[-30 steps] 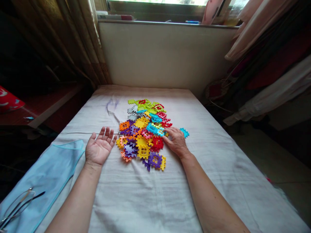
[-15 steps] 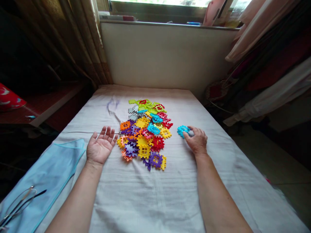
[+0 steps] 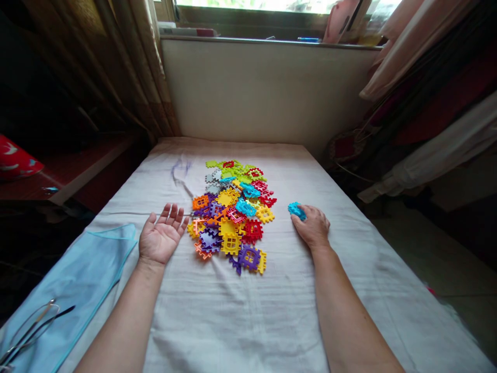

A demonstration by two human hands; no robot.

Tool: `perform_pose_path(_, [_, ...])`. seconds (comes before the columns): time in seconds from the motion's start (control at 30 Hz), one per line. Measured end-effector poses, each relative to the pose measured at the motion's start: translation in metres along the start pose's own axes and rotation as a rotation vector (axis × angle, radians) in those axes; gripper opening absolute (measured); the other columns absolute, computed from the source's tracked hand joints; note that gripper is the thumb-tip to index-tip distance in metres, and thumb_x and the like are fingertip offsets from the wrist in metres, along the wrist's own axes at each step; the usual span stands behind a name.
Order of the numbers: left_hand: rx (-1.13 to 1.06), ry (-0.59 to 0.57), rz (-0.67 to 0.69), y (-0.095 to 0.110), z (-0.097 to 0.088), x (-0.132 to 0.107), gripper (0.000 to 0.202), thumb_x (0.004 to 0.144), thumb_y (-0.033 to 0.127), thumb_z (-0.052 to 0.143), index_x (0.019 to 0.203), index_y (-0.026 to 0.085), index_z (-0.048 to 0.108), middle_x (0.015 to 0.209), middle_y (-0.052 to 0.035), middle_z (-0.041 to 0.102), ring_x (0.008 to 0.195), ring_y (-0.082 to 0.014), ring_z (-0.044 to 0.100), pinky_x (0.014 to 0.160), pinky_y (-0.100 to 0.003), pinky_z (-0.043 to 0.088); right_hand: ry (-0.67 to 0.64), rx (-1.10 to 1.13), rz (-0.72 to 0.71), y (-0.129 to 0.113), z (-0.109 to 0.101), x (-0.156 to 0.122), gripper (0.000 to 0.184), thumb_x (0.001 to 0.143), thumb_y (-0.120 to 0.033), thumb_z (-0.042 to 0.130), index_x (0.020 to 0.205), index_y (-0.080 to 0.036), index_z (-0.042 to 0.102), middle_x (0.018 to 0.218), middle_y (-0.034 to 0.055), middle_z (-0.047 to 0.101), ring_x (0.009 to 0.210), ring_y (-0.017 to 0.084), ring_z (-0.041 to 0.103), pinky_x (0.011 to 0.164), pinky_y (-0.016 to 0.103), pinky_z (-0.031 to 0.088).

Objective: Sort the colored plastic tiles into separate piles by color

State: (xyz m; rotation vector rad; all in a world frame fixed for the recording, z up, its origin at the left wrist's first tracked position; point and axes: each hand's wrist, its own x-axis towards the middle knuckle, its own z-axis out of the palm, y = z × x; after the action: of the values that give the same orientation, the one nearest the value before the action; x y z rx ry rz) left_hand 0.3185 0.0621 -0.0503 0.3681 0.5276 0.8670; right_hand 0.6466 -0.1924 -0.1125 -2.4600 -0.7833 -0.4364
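Note:
A heap of flat plastic interlocking tiles (image 3: 233, 212) in many colours lies on a white sheet (image 3: 240, 311) in the middle of the view. My left hand (image 3: 161, 235) rests palm up just left of the heap, fingers spread and holding nothing. To the right of the heap, my right hand (image 3: 312, 225) lies palm down with its fingers curled over some light blue tiles (image 3: 295, 209), which sit apart from the pile.
A light blue cloth (image 3: 73, 290) lies at the sheet's left edge with a pair of glasses (image 3: 27, 331) on it. A pale wall (image 3: 264, 88) under a window sill closes the far end. Hanging clothes (image 3: 427, 103) fill the right side; dark furniture stands at left.
My right hand left the heap's right edge, dragging light blue tiles out to the right, and has closed its fingers over them. My left hand has stayed put.

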Motion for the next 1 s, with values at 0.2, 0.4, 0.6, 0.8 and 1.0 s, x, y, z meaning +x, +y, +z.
perform_pose_path(0.2, [-0.008,0.003,-0.004,0.0,0.001,0.0,0.035,0.097,0.035,0.037,0.106,0.017,0.065,0.102,-0.0093,0.074,0.102,-0.0225,0.068,0.092,-0.046,0.053,0.046,-0.011,0.017,-0.012,-0.003,-0.002,0.035,0.08,-0.032,0.058,0.112,-0.02,0.069,0.124,0.0155,0.06,0.116,0.034,0.05,0.096,0.053,0.04])
perform_pose_path(0.4, [-0.003,-0.006,0.002,-0.001,0.001,0.0,0.035,0.097,0.035,0.037,0.106,0.016,0.065,0.101,-0.0094,0.074,0.1,-0.0225,0.068,0.09,-0.046,0.054,0.034,0.123,-0.229,-0.048,0.0,-0.007,0.03,0.083,-0.028,0.057,0.109,-0.022,0.07,0.124,0.012,0.063,0.121,0.032,0.049,0.1,0.052,0.039])
perform_pose_path(0.6, [0.004,0.0,0.0,-0.001,0.0,0.0,0.031,0.095,0.035,0.042,0.108,0.018,0.064,0.102,-0.008,0.073,0.102,-0.0218,0.068,0.093,-0.045,0.052,-0.073,0.336,-0.436,-0.075,-0.004,-0.015,0.021,0.089,-0.033,0.055,0.094,-0.023,0.073,0.114,0.0083,0.07,0.112,0.024,0.059,0.102,0.043,0.043])
perform_pose_path(0.8, [0.001,-0.016,0.005,-0.001,-0.001,0.0,0.032,0.095,0.035,0.041,0.109,0.018,0.064,0.103,-0.0088,0.073,0.103,-0.0225,0.068,0.093,-0.046,0.052,-0.181,0.389,-0.577,-0.096,-0.014,-0.022,0.019,0.088,-0.035,0.058,0.09,-0.027,0.075,0.12,0.004,0.069,0.122,0.024,0.054,0.107,0.045,0.04])
perform_pose_path(1.0, [0.0,-0.015,-0.001,-0.001,0.0,0.001,0.035,0.097,0.035,0.037,0.107,0.017,0.065,0.102,-0.009,0.073,0.102,-0.0224,0.068,0.092,-0.046,0.053,-0.255,0.31,-0.62,-0.102,-0.011,-0.027,0.029,0.086,-0.039,0.061,0.109,-0.025,0.072,0.13,0.0045,0.065,0.129,0.028,0.048,0.109,0.048,0.038])
